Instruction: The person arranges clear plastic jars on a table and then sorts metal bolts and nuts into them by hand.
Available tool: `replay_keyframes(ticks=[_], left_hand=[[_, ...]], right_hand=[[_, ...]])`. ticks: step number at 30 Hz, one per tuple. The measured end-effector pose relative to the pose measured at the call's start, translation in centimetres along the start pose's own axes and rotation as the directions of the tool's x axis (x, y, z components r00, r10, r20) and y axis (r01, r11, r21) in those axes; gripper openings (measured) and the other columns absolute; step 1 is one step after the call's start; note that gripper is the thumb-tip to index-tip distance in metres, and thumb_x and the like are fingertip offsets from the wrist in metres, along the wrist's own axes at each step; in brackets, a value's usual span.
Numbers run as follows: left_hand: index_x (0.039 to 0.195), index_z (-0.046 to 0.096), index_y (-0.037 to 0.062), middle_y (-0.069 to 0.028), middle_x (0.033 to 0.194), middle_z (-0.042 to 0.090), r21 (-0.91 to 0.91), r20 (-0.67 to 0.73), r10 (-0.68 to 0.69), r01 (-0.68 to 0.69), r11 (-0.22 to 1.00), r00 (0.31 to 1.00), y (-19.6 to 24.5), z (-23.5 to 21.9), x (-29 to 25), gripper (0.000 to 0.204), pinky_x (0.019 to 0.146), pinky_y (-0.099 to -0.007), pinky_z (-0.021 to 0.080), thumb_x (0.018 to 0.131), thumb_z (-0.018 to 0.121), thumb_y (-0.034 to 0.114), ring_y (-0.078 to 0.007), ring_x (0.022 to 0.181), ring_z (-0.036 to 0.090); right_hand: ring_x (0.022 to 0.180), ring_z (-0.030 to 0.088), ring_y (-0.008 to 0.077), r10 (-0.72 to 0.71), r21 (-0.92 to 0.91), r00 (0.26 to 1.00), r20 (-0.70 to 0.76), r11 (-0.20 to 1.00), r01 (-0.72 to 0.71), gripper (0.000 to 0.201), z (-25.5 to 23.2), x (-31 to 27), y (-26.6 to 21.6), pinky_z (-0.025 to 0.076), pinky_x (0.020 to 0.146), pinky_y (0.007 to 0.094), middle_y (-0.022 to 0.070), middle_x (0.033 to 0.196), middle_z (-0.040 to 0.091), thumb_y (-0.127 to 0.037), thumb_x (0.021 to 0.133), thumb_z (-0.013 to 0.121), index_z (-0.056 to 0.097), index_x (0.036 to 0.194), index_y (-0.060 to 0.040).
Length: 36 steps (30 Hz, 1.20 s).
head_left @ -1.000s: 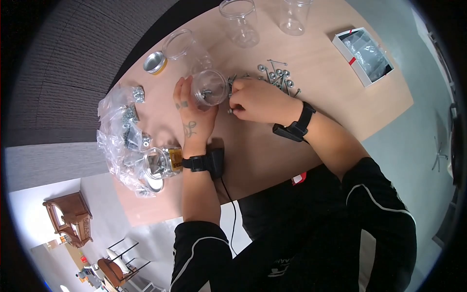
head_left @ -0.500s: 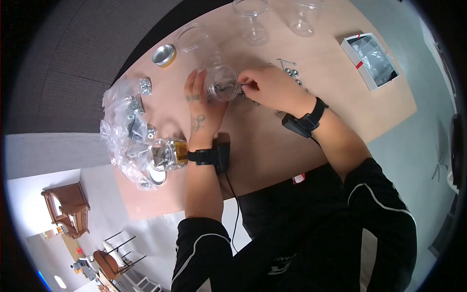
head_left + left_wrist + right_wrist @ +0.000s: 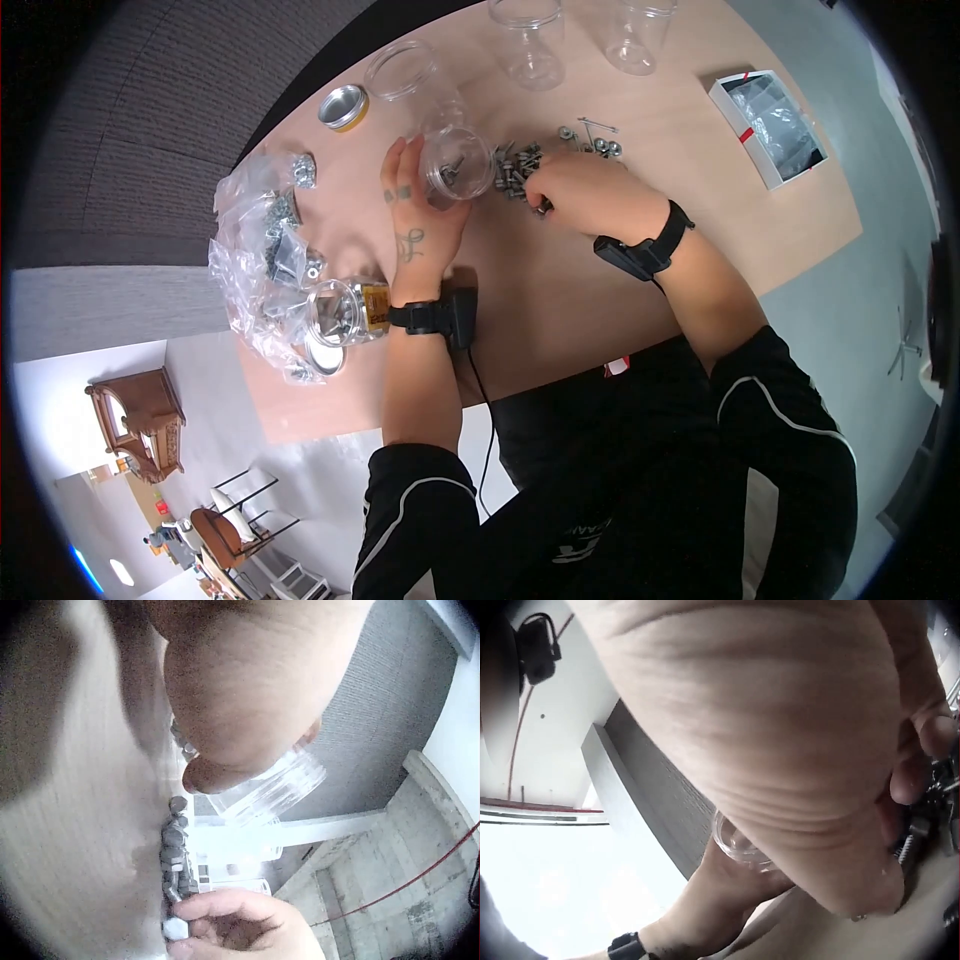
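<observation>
My left hand (image 3: 424, 220) grips a clear plastic jar (image 3: 487, 180), tilted with its mouth toward my right hand. A few metal bolts (image 3: 452, 170) lie inside the jar. Just right of its mouth is a pile of hex-head bolts (image 3: 515, 168) on the table. My right hand (image 3: 590, 195) is at the near right side of this pile. In the left wrist view, the right thumb and forefinger pinch a hex bolt (image 3: 175, 928) low over the tabletop. The right wrist view shows curled fingers (image 3: 909, 780) beside the bolts, partly hidden by the palm.
Longer bolts with round heads (image 3: 603, 148) lie beyond my right hand. Clear jars (image 3: 535, 68) stand along the far edge. At left are a silver lid (image 3: 342, 106), plastic bags of hardware (image 3: 262, 250) and a jar with a yellow label (image 3: 345, 312). A white box (image 3: 770, 130) sits far right.
My right hand went from the pile to the jar's mouth, then back right to the bolts. The left hand has kept its grip on the jar. The head view has shifted slightly.
</observation>
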State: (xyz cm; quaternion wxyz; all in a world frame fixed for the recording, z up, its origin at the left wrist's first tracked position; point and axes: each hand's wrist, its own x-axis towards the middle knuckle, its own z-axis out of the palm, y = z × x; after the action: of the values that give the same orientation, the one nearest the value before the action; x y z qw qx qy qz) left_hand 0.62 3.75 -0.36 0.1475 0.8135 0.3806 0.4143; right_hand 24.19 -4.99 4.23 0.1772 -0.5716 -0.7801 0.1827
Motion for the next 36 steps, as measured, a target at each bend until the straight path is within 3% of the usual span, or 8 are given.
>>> replay_keyframes(ticks=[2,8,10,20,22,26,32,36], left_hand=[[0.154,0.044,0.0051,-0.0185,0.157,0.036,-0.013,0.001,0.001,-0.001,1.0,1.0,0.1,0.1,0.1,0.098,0.122,-0.0444,0.042,0.066,0.087,-0.002,-0.0377,0.147,0.042],[0.153,0.045,0.005,-0.0196,0.156,0.039,0.041,-0.001,0.032,-0.032,0.999,0.999,0.6,-0.2,0.1,0.097,0.119,-0.0456,0.046,0.067,0.088,-0.004,-0.0397,0.145,0.045],[0.153,0.045,0.0053,-0.0199,0.156,0.04,0.04,0.002,0.046,-0.046,0.998,0.999,0.5,-0.1,0.2,0.096,0.118,-0.0463,0.047,0.067,0.088,-0.004,-0.0402,0.145,0.045],[0.153,0.045,0.0091,-0.0208,0.157,0.039,-0.022,0.023,0.139,-0.138,0.99,0.99,0.4,0.8,-0.1,0.097,0.116,-0.0485,0.049,0.069,0.092,0.001,-0.0422,0.143,0.046],[0.153,0.044,0.0091,-0.0209,0.157,0.04,0.007,0.017,0.155,-0.155,0.988,0.988,0.5,0.5,-0.2,0.097,0.115,-0.0487,0.049,0.069,0.092,0.001,-0.0424,0.142,0.047],[0.154,0.044,0.0078,-0.021,0.155,0.042,0.057,-0.027,0.132,-0.131,0.99,0.991,0.5,0.4,0.0,0.097,0.116,-0.0491,0.048,0.069,0.09,-0.001,-0.0424,0.142,0.046],[0.155,0.041,0.0056,-0.0182,0.156,0.038,0.027,-0.025,0.039,-0.039,0.999,0.999,0.0,0.3,0.1,0.097,0.115,-0.0464,0.051,0.07,0.087,-0.004,-0.0382,0.144,0.046],[0.157,0.04,0.0051,-0.0157,0.158,0.033,-0.04,-0.007,0.014,-0.015,0.999,1.0,-0.4,0.6,0.0,0.098,0.113,-0.0434,0.055,0.071,0.085,-0.005,-0.0343,0.145,0.046]], right_hand=[[0.104,0.067,0.0335,0.05,-0.003,0.996,0.069,0.999,-0.05,0.016,0.1,0.0,0.1,0.054,0.089,0.0446,0.0125,0.104,0.068,-0.008,0.082,0.075,0.076,0.097,-0.0044],[0.095,0.072,0.0349,-0.15,-0.001,0.976,-0.155,0.988,0.151,0.015,0.2,0.7,-0.5,0.057,0.083,0.0456,0.0144,0.096,0.075,-0.015,0.083,0.075,0.074,0.095,-0.0063],[0.089,0.073,0.0348,0.017,0.313,0.985,-0.173,0.949,0.038,0.018,-0.6,0.8,-1.8,0.057,0.081,0.045,0.0155,0.095,0.075,-0.019,0.088,0.074,0.073,0.1,-0.0061],[0.082,0.074,0.0306,-0.156,0.09,0.914,-0.375,0.975,0.204,0.027,2.0,2.0,-0.4,0.058,0.073,0.0404,0.013,0.091,0.076,-0.024,0.093,0.076,0.075,0.115,-0.0075],[0.081,0.073,0.0308,0.035,0.236,0.941,-0.337,0.971,0.048,0.025,1.1,1.5,-0.8,0.058,0.074,0.0408,0.0134,0.091,0.076,-0.023,0.094,0.075,0.076,0.113,-0.0061],[0.081,0.071,0.0319,0.055,0.262,0.906,-0.42,0.963,0.063,0.022,0.6,1.8,1.2,0.057,0.074,0.0421,0.0135,0.089,0.074,-0.02,0.093,0.072,0.075,0.108,-0.0051],[0.099,0.068,0.0326,-0.037,0.075,0.981,-0.19,0.996,0.052,0.017,1.4,1.2,1.2,0.055,0.085,0.0446,0.0122,0.101,0.07,-0.016,0.087,0.074,0.077,0.103,-0.0078],[0.103,0.068,0.0328,-0.068,-0.012,0.981,-0.183,0.998,0.067,0.017,2.7,1.2,1.1,0.056,0.087,0.0446,0.0111,0.103,0.068,-0.016,0.086,0.076,0.078,0.101,-0.0095]])
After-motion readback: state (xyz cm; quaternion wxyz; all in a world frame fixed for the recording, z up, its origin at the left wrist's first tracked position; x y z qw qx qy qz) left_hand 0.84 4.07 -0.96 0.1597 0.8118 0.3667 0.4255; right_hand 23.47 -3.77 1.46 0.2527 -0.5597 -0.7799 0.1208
